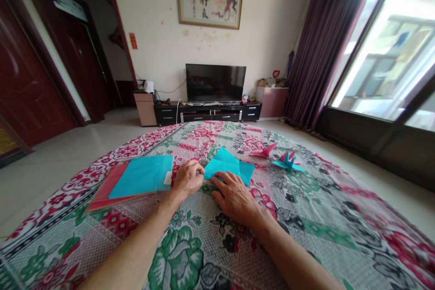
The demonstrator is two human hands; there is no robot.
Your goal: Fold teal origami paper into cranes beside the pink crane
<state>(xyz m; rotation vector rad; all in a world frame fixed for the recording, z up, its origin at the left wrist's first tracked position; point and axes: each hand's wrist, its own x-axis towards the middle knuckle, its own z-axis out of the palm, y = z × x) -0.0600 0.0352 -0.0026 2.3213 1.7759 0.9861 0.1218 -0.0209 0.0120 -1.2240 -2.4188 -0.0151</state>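
A partly folded sheet of turquoise origami paper [222,159] lies on the patterned tablecloth, with creases across it and a flap to the right. My left hand [189,178] has its fingers closed on the paper's left corner. Resting on the near edge of the sheet, my right hand [234,194] has its fingers stretched out and pressing down. Left of my hands is a stack of paper with a turquoise sheet [142,174] on top and pinkish-red sheets [102,190] beneath. To the right stand folded paper cranes, a pink one [265,150] and a turquoise one [288,162].
The round table wears a floral tablecloth [176,253]. Beyond it, a television [215,83] stands on a low black cabinet [199,112] against the wall. A purple curtain [319,41] and a window [384,63] are on the right; dark red doors [27,68] are on the left.
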